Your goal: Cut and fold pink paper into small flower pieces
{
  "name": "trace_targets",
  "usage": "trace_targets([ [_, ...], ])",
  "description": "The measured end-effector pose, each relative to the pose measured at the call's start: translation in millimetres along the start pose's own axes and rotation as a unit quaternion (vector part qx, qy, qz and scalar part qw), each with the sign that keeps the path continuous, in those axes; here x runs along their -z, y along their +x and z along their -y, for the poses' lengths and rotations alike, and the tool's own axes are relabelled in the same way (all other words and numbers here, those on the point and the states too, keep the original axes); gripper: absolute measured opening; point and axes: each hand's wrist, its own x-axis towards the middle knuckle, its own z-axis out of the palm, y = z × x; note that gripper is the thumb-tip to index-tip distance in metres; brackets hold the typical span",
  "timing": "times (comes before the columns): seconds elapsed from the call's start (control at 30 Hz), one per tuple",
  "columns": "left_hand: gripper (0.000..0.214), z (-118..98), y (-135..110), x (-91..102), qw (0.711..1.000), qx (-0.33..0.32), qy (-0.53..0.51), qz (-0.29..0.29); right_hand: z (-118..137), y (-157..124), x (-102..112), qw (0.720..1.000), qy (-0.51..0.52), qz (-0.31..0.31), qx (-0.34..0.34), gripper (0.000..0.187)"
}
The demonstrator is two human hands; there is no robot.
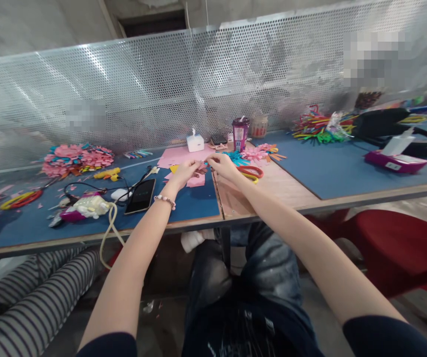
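Note:
Both my arms reach out over the blue table [31,223]. My left hand [184,172] and my right hand [224,167] meet above pink paper sheets [178,156], fingers pinched on a small piece of pink paper [202,167] held between them. Orange-handled scissors [250,172] lie just right of my right hand. A teal and pink paper flower [252,154] lies behind them. A bead bracelet [164,199] is on my left wrist.
A phone [141,196], cables and a glue gun [87,207] lie to the left, with a pile of pink paper flowers [74,158] behind. A purple cup [240,133], a white box [194,142], paper strips [319,128] and a perforated metal screen [198,89] stand behind. A person in striped trousers [31,292] sits left; red chair [395,248] right.

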Motion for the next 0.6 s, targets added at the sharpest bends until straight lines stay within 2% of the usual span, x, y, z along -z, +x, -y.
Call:
trace_targets([
  [0.4, 0.027, -2.2, -0.9, -0.5, 0.997, -0.050, 0.056, 0.003, 1.6, -0.6, 0.2, 1.000, 0.018, 0.015, -0.009, 0.021],
  [0.6, 0.028, -2.3, -2.4, -3.4, 0.996, -0.040, 0.074, 0.015, 9.4, -2.4, 0.7, 0.997, 0.023, 0.037, -0.058, 0.029],
])
